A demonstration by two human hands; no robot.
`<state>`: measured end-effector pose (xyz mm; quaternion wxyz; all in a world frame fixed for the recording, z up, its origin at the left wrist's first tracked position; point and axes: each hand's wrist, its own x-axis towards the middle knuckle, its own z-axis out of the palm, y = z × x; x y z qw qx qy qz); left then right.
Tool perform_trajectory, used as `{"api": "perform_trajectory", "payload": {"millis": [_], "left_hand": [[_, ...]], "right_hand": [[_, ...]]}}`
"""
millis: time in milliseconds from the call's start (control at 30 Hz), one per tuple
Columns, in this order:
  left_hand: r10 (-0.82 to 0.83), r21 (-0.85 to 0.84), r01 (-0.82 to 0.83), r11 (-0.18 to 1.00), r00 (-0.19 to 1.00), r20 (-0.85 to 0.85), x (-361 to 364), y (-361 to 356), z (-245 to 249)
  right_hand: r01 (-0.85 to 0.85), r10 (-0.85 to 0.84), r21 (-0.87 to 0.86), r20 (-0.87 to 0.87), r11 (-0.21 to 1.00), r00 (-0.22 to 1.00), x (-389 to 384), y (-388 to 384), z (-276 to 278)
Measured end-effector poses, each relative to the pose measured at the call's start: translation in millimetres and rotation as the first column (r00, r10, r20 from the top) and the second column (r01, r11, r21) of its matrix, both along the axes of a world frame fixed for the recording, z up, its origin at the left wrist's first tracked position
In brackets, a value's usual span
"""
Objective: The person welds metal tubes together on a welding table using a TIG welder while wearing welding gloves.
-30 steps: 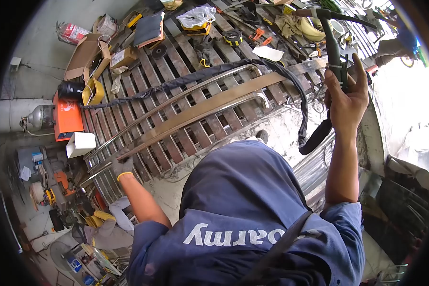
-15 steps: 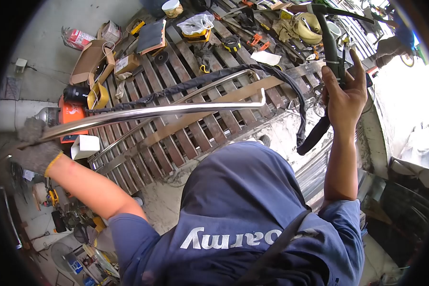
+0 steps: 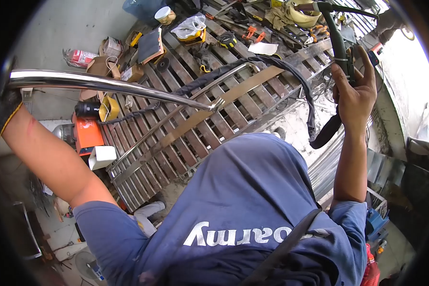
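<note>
My left hand (image 3: 7,112), in a dark knit glove with a yellow cuff edge, is closed at the far left around a shiny steel tube (image 3: 105,84). Its fingers are partly lost in the dark border. The tube slants over the bench, and its short bent end (image 3: 217,104) points toward the middle. My bare right hand (image 3: 357,97) grips a TIG welding torch (image 3: 337,45) by its black handle, index finger raised. The torch head is up at the top right. From the handle hangs a black-sleeved cable (image 3: 306,90), which runs back across the bench.
Another bent steel tube (image 3: 181,107) and a flat brown strip (image 3: 233,93) lie on the slatted metal bench (image 3: 183,164). Orange clamps (image 3: 254,34), a tape measure (image 3: 228,40) and a yellow helmet (image 3: 306,16) sit farther back. A dark gloved hand (image 3: 390,24) shows at upper right.
My left hand has risen with the steel tube, whose bent end has swung left and down in view. My right hand, still holding the torch, has shifted slightly right and down.
</note>
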<state>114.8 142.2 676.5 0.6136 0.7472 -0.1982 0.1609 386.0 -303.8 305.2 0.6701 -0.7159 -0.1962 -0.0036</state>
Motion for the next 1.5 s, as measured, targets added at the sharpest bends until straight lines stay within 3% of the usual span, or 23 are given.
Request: {"api": "perform_trajectory", "payload": {"millis": [133,233,333,433,533,733,800,867,900,933,1033,1167,1500], "left_hand": [[-0.029,-0.094,0.026,0.995,0.999,-0.03,21.8,-12.9,1.8],[-0.145,-0.108,0.139,0.984,0.988,-0.048,35.2,-16.9,-2.9],[-0.279,0.03,0.281,0.959,0.959,-0.057,48.4,-7.5,7.2],[0.185,0.066,-0.193,0.979,0.975,0.122,42.7,-10.5,18.2],[0.206,0.051,-0.214,0.976,0.971,0.12,30.5,4.5,6.2],[0.263,0.017,-0.265,0.964,0.961,0.086,20.8,27.6,-9.6],[0.284,0.005,-0.285,0.958,0.956,0.066,20.6,37.2,-16.6],[0.307,-0.004,-0.307,0.952,0.951,0.04,20.8,46.8,-24.9],[0.317,-0.008,-0.317,0.948,0.948,0.027,21.0,51.7,-29.7],[0.328,-0.012,-0.328,0.945,0.945,0.012,21.4,56.5,-35.2],[0.355,-0.025,-0.356,0.934,0.934,-0.039,27.1,72.2,-52.3],[0.38,-0.043,-0.386,0.921,0.919,-0.105,30.8,89.1,-74.5],[0.28,-0.045,-0.288,0.956,0.95,-0.137,61.0,105.5,-78.8]], "right_hand": [[0.024,-0.024,-0.004,-0.015,1.0,1.0,-1.8,-10.2,-4.2],[0.021,-0.021,-0.007,-0.027,1.0,0.999,-4.2,-15.2,-5.7],[0.005,-0.006,-0.046,-0.029,0.999,1.0,-8.1,-15.7,-8.6],[-0.088,0.084,-0.111,-0.042,0.99,0.996,-14.2,-12.2,-11.0],[-0.15,0.149,-0.198,-0.021,0.969,0.989,-23.2,0.2,-17.7],[-0.324,0.289,-0.343,-0.149,0.882,0.946,-41.8,40.8,-47.8],[-0.349,0.329,-0.443,-0.124,0.826,0.936,-46.2,55.6,-62.5],[-0.357,0.416,-0.423,0.053,0.833,0.908,-50.1,69.3,-95.8],[-0.454,0.392,-0.517,-0.231,0.726,0.89,-55.3,75.6,-86.4],[-0.455,0.448,-0.497,-0.143,0.739,0.883,-58.8,79.9,-102.1],[-0.569,0.474,-0.552,-0.321,0.61,0.82,-68.7,93.2,-118.0],[-0.6,0.531,-0.507,-0.293,0.619,0.795,-84.0,102.1,-143.5],[-0.523,0.419,-0.513,-0.314,0.68,0.852,-115.4,103.3,-155.8]]}}
